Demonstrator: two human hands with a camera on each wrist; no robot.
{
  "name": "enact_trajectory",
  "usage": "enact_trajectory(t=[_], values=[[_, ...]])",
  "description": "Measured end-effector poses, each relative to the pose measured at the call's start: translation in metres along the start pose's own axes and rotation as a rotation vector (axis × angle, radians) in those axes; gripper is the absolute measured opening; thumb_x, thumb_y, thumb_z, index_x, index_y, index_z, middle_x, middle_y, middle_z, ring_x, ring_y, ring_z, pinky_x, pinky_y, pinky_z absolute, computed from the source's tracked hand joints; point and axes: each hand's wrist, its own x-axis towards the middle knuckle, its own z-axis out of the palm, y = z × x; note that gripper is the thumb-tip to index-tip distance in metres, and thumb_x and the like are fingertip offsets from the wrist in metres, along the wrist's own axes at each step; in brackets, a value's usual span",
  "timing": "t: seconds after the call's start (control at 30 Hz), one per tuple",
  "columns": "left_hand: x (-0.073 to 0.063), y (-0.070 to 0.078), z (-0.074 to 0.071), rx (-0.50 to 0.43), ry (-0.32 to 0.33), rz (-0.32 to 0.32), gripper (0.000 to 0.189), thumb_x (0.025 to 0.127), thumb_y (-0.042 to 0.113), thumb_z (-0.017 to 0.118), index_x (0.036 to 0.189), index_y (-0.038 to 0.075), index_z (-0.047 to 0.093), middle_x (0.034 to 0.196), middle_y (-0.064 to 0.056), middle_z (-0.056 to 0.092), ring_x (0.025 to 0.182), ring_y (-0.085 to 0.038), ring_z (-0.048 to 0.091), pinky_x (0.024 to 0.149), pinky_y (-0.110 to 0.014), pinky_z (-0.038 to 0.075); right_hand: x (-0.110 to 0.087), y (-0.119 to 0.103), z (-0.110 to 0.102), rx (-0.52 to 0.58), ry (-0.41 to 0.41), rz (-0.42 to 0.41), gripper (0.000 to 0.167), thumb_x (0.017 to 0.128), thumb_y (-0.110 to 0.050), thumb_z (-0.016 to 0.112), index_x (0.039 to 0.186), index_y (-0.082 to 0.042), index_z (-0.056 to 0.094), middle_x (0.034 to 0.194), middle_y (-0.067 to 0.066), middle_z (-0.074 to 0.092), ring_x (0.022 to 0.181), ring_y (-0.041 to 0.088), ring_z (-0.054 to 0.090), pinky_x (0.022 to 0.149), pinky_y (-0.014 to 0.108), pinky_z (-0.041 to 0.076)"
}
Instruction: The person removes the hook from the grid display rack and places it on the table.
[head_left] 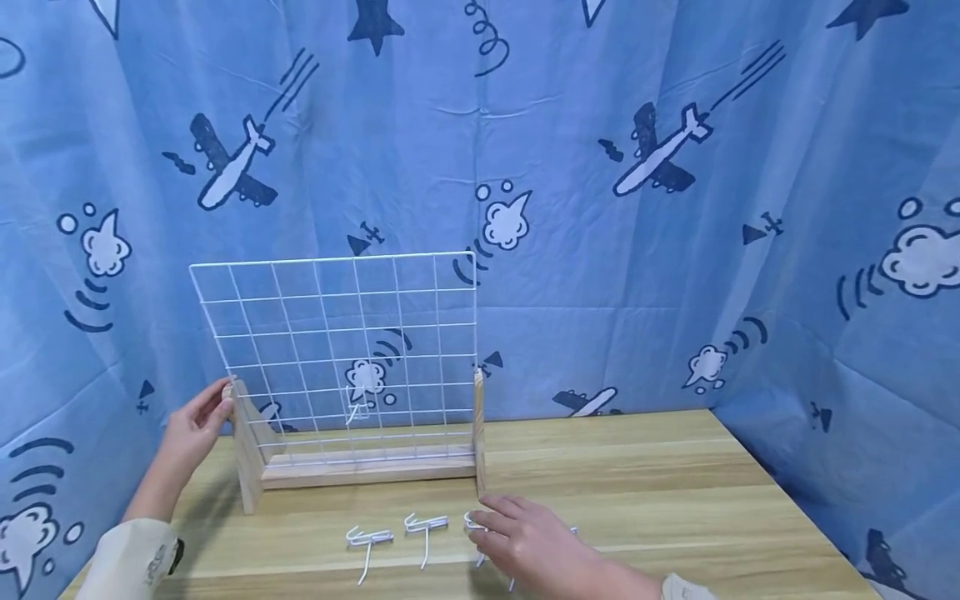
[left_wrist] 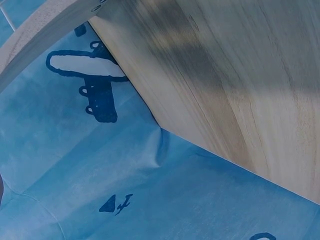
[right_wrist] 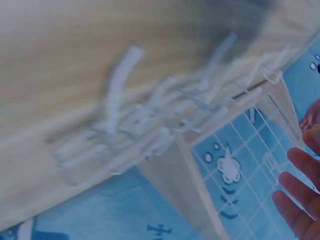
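A white wire grid panel (head_left: 337,333) stands tilted in a wooden stand (head_left: 367,471), with one white hook (head_left: 358,408) hanging on its lower middle. My left hand (head_left: 193,425) pinches the top of the stand's left side post (head_left: 243,450), thumb in front; the left wrist view shows a curved wooden piece (left_wrist: 35,35) at upper left. Several white metal hooks lie in a row before the stand, including one at left (head_left: 367,537) and another beside it (head_left: 426,525). Over the right part of the row, my right hand (head_left: 528,537) hovers with loose fingers, partly hiding hooks there.
The wood-grain table (head_left: 637,475) extends right of the stand, its right edge slanting toward the front. Behind and on both sides hangs a blue curtain (head_left: 555,333) printed with planes and clouds, close behind the table's back edge.
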Motion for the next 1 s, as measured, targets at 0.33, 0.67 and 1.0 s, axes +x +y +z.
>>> enact_trajectory(t=[0.33, 0.67, 1.0], values=[[-0.003, 0.0, 0.0, -0.03, -0.005, 0.01, 0.058, 0.104, 0.034, 0.038, 0.149, -0.001, 0.028, 0.145, -0.031, 0.035, 0.129, -0.016, 0.044, 0.086, 0.0, 0.036, 0.048, 0.006, 0.0, 0.086, 0.049, 0.061, 0.021, 0.085, -0.014, 0.074, 0.105, -0.012, 0.071, 0.112, 0.002, 0.069, 0.111, 0.02, 0.061, 0.096, 0.031, 0.05], [0.0, 0.003, 0.0, -0.016, -0.021, -0.009, 0.06, 0.104, 0.037, 0.036, 0.15, 0.001, 0.026, 0.146, -0.031, 0.034, 0.127, -0.049, 0.037, 0.084, 0.0, 0.037, 0.09, 0.019, 0.003, 0.137, 0.156, 0.11, 0.016, 0.085, -0.012, 0.074, 0.1, -0.012, 0.074, 0.108, 0.004, 0.071, 0.106, 0.022, 0.064, 0.096, 0.03, 0.05], [0.0, 0.002, 0.001, -0.021, -0.016, -0.012, 0.058, 0.104, 0.035, 0.036, 0.15, 0.0, 0.026, 0.146, -0.03, 0.034, 0.128, -0.049, 0.037, 0.086, -0.001, 0.038, 0.119, 0.029, 0.01, 0.185, 0.191, 0.186, 0.013, 0.087, -0.011, 0.071, 0.099, -0.009, 0.075, 0.105, 0.005, 0.072, 0.104, 0.02, 0.065, 0.096, 0.026, 0.049]])
